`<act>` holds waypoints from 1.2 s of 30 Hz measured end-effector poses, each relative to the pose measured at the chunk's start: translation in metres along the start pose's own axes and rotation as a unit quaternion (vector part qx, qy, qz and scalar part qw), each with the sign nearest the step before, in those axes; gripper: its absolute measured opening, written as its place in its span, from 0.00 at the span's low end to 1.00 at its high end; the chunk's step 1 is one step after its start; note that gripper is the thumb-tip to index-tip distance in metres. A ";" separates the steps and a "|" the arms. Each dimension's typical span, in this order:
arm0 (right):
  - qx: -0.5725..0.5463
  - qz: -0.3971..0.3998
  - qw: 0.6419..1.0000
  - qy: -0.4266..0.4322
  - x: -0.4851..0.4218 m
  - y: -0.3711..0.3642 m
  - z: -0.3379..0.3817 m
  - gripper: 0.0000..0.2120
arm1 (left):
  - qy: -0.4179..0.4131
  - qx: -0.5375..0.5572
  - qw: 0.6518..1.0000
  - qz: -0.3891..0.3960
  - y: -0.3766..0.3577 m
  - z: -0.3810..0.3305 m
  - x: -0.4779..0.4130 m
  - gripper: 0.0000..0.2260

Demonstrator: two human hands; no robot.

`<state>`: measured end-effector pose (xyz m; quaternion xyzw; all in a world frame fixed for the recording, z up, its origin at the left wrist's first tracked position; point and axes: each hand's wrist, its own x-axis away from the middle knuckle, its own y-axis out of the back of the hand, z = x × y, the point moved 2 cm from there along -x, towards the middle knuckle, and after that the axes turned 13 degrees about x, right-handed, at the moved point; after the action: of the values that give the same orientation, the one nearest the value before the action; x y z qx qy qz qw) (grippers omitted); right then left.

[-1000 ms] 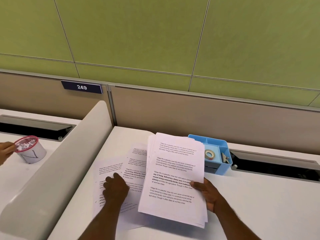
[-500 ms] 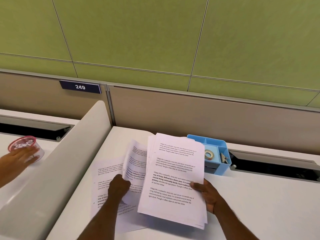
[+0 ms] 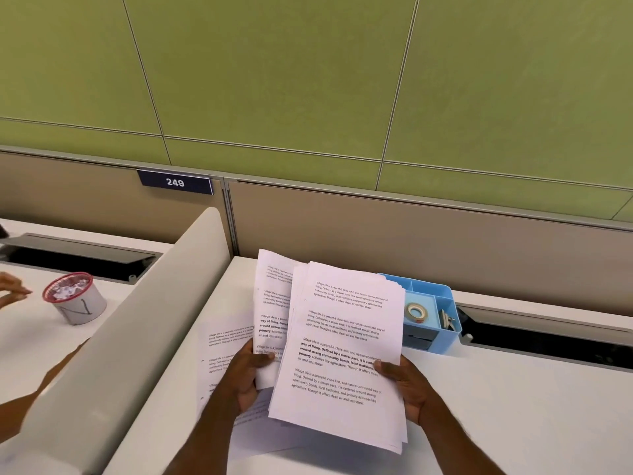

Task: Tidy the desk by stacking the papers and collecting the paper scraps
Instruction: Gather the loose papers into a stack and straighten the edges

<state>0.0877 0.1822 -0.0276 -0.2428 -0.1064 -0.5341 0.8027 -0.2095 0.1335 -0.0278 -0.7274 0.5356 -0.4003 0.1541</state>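
Paper stack [image 3: 342,354] – thin, floppy, slippery; right hand [image 3: 409,389] pinches its edge, left hand [image 3: 245,375] pinches one loose sheet [image 3: 270,303] – grip low w/ thumb on top.

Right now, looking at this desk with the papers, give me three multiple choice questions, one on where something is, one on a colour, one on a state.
1. Where is the roll of tape?
A. In the blue organiser
B. On the loose sheets
C. In the cup

2. What colour is the rim of the cup beyond the divider?
A. Green
B. Red
C. Black

3. What is the left hand doing?
A. Resting flat on the desk
B. Reaching into the organiser
C. Holding one sheet lifted off the desk

Answers: 1 A, the tape lies in a compartment of the organiser. 2 B, a red rim rings the scraps. 3 C, its fingers pinch the sheet beside the stack held in the right hand.
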 end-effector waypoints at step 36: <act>0.049 0.040 0.997 -0.044 0.029 -0.019 0.010 0.23 | 0.037 -0.119 0.988 0.085 -0.034 0.013 0.065 0.27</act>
<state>0.0831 0.1582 -0.0013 -0.2305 -0.1578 -0.4842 0.8292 -0.1702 0.0850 0.0134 -0.6767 0.6450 -0.3460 0.0798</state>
